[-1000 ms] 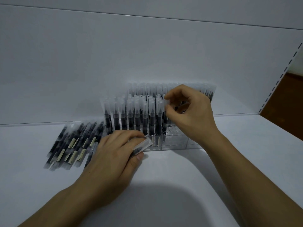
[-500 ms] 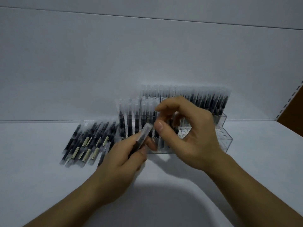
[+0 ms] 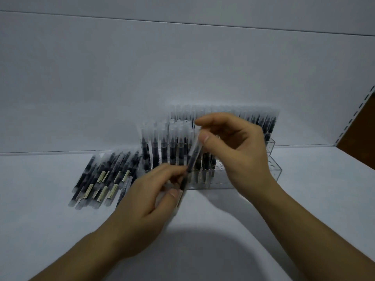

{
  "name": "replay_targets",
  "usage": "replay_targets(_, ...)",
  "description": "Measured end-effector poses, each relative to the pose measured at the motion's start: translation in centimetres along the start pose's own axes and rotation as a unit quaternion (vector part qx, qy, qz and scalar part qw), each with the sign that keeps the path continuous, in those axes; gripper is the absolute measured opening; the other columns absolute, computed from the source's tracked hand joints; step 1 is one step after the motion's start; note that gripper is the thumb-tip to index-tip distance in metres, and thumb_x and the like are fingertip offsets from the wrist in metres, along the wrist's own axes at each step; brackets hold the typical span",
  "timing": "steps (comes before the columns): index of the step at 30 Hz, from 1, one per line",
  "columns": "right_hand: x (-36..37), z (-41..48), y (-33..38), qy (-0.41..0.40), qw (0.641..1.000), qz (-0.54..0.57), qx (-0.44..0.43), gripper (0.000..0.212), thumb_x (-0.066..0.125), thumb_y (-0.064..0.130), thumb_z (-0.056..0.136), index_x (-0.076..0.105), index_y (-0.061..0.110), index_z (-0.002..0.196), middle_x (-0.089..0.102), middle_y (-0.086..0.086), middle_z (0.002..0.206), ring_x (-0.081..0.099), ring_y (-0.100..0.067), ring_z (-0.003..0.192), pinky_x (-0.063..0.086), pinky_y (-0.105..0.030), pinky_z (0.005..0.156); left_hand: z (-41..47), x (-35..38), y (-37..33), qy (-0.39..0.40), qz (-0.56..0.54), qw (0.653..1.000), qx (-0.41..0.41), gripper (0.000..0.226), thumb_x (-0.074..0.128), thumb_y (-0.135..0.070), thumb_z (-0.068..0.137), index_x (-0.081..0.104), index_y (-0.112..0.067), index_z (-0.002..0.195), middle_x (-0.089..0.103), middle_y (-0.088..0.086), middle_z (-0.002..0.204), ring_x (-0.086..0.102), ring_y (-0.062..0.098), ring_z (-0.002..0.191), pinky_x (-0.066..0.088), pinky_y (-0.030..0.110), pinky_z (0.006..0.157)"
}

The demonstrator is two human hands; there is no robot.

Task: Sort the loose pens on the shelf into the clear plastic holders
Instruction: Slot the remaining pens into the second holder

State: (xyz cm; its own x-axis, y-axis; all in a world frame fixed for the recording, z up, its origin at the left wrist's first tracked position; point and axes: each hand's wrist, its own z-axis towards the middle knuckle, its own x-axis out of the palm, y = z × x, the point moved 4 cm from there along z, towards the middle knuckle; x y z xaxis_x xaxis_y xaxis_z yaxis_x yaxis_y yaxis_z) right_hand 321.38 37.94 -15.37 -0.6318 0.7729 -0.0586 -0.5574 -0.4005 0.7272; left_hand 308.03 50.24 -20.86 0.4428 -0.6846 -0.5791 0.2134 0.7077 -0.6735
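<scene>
Left hand [image 3: 150, 197] and right hand [image 3: 241, 153] held one pen [image 3: 192, 157] between them, mid-scene.
The bare left forearm extended from the near left; its thumb and curled fingers gripped the pen's lower end, the fingertips blurred; the bare right forearm extended from the near right, the hand higher and farther; its thumb and forefinger pinched the pen's upper end; the remaining fingers were loosely curled behind.

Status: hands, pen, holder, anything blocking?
Left hand and right hand hold one clear-capped black pen, tilted, before clear plastic holder. Holder's right slots empty. Loose black pens piled left, out of the way.
</scene>
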Motion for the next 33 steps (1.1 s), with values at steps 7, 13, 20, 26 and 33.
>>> replay_targets(7,-3.5,1.5,-0.1,-0.116,0.993,-0.013,-0.002,0.015,0.063,-0.004,0.095,0.075,0.006,0.096,0.066,0.014,0.069,0.057,-0.002,0.062,0.05,-0.019,0.064,-0.2,-0.2,0.3,-0.022,0.157,0.986,0.05,0.046,0.039,-0.03,0.094,0.057,-0.027,0.137,0.051,-0.021,0.133,0.044,-0.006,0.127,0.029,0.009,0.103)
replay_targets(13,-6.3,2.2,-0.2,-0.204,0.975,-0.083,-0.02,0.01,0.069,0.003,0.094,0.077,0.008,0.097,0.073,0.001,0.082,0.066,-0.011,0.073,0.057,-0.027,0.071,-0.5,1.3,1.2,0.046,0.277,0.958,0.053,0.048,0.038,-0.039,0.098,0.048,-0.03,0.144,0.044,-0.014,0.147,0.04,0.011,0.136,0.027,0.033,0.109)
replay_targets(20,-6.2,2.0,-0.6,-0.197,0.969,-0.141,-0.05,0.008,0.074,0.011,0.094,0.076,0.008,0.101,0.075,0.001,0.088,0.072,-0.016,0.082,0.06,-0.031,0.077,-0.3,1.6,1.0,0.081,0.329,0.94,0.025,0.05,0.034,-0.043,0.098,0.048,-0.031,0.144,0.043,-0.014,0.148,0.038,0.012,0.137,0.031,0.041,0.11)
replay_targets(26,-6.0,2.0,-0.4,-0.187,0.962,-0.177,-0.087,0.01,0.075,0.013,0.095,0.076,0.009,0.104,0.074,-0.005,0.094,0.071,-0.016,0.087,0.057,-0.027,0.076,-0.5,1.7,1.4,0.075,0.335,0.939,0.021,0.05,0.033,-0.046,0.099,0.046,-0.033,0.145,0.041,-0.015,0.149,0.037,0.012,0.138,0.031,0.042,0.11)
replay_targets(33,-6.0,2.0,-0.6,-0.174,0.963,-0.185,-0.092,0.01,0.076,0.013,0.094,0.075,0.011,0.104,0.074,-0.005,0.095,0.072,-0.015,0.087,0.058,-0.028,0.076,-0.3,1.8,1.2,0.071,0.34,0.938,0.023,0.05,0.035,-0.045,0.097,0.05,-0.031,0.142,0.043,-0.014,0.147,0.039,0.012,0.136,0.033,0.042,0.108)
